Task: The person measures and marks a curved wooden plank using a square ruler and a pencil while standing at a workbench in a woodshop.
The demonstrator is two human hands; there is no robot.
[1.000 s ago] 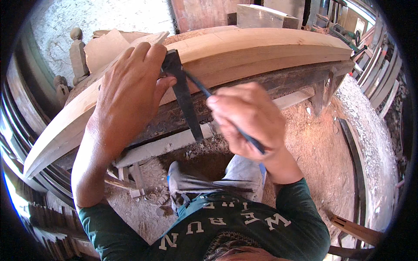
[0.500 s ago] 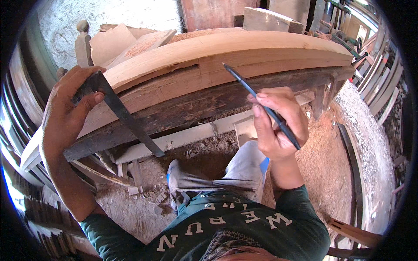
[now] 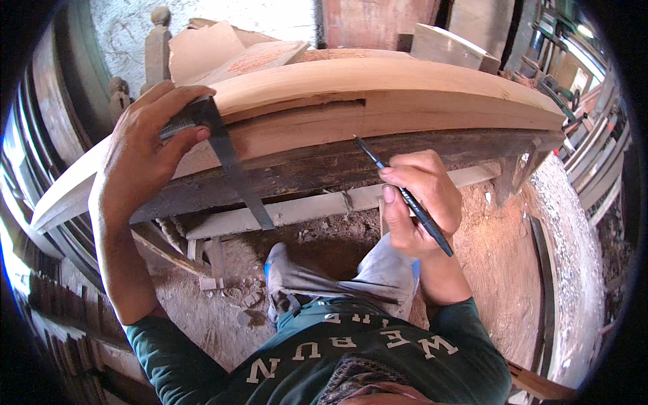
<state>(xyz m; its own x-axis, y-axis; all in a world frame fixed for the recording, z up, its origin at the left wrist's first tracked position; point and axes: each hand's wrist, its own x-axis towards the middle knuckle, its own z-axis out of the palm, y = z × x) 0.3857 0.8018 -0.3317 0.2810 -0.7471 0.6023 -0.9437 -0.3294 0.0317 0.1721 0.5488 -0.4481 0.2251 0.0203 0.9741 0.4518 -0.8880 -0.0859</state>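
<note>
So the curved beam (image 3: 418,101) is lying on the bench (image 3: 297,164). Left hand (image 3: 143,145) has the square (image 3: 235,165) gripped by its stock at the beam's top edge, blade running down past the beam's front. Right hand (image 3: 426,196) is holding a pencil (image 3: 369,152), tip near the beam's lower edge, can't tell if touching. There's a block (image 3: 449,48) behind the beam's right half.

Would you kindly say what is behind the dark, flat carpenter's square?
The curved, pale wooden beam, dark rough timber and pale wooden rail show beside its blade; strips behind are covered.
</note>
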